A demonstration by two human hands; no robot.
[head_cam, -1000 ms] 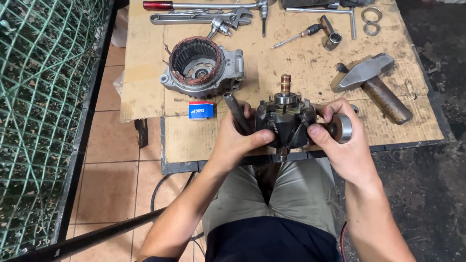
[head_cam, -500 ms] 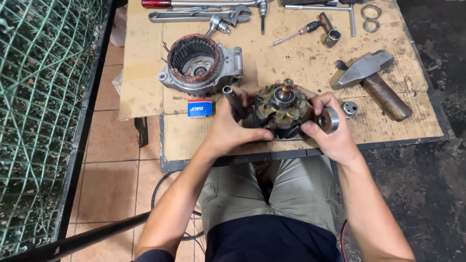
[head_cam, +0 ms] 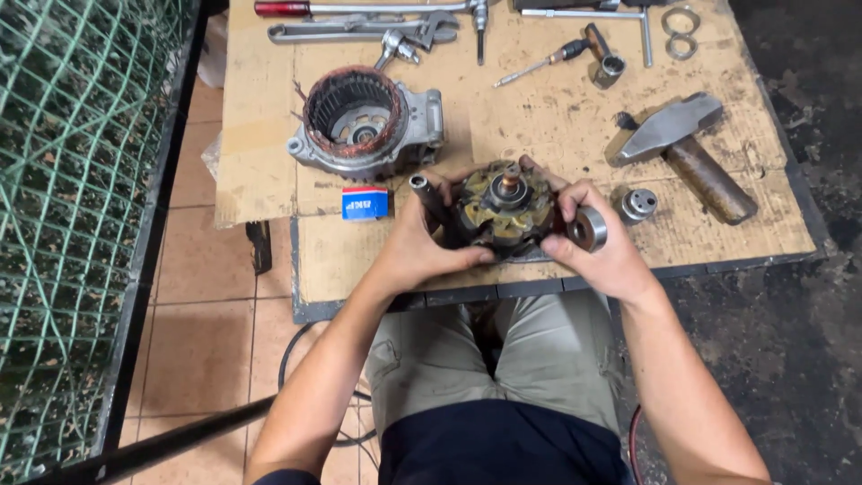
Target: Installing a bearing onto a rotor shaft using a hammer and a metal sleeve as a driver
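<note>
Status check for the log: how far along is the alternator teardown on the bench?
Done: the stator housing lies on the bench, separated from the rotor. In hand: left hand and right hand grip the rotor, shaft end up; the right hand also pinches a bearing ring. Left: small pulley-like piece, hammer and wrenches lie untouched; nothing looks reassembled.

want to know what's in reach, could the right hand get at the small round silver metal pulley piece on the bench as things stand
Probably yes, once freed: the small round silver metal pulley piece lies just beside the right hand with bare cardboard between. But that hand grips the dark claw-pole rotor and a round steel bearing.
</note>
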